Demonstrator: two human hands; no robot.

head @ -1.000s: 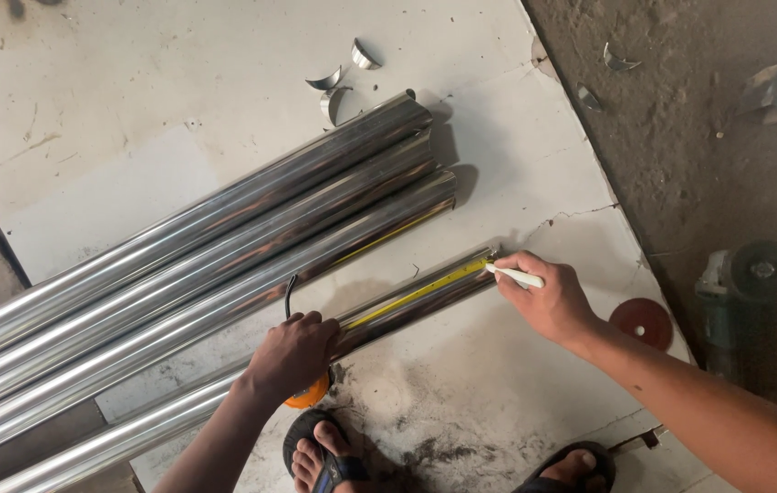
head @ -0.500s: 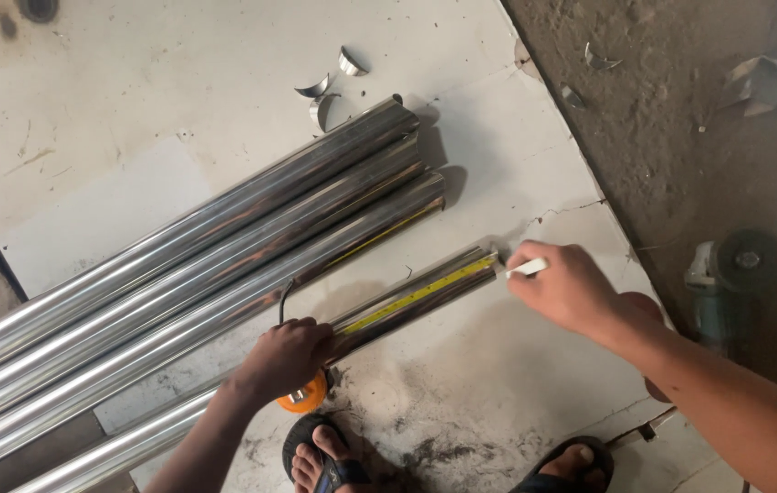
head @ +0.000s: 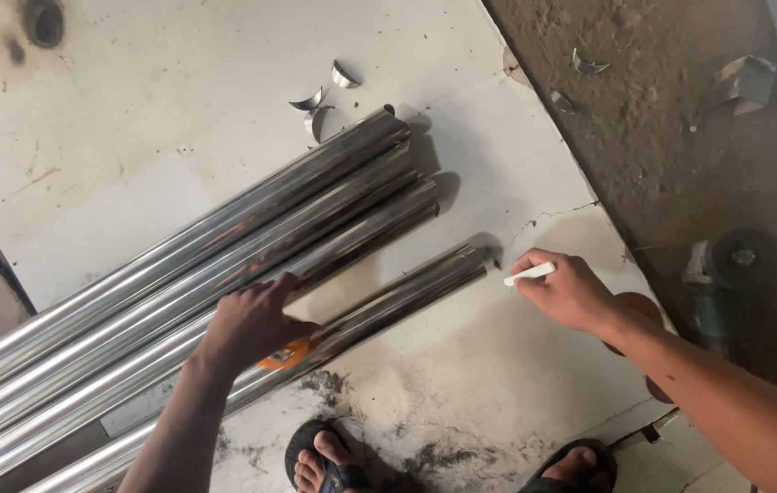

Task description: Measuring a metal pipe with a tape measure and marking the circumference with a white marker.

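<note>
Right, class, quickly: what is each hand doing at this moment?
Left hand: closed over an orange tape measure, resting on the steel pipe.
Right hand: closed, pinching a white marker stick near the pipe's end.

The tubes [head: 224,265] are polished metal, mirror-glossy and smooth. The curved offcuts [head: 320,105] share the same bright shine. The marker [head: 529,273] in the right hand [head: 571,292] looks matt white, chalky. The floor [head: 133,119] is pale, matt, scuffed and soot-stained; beside it lies rough grey concrete [head: 662,137].
</note>
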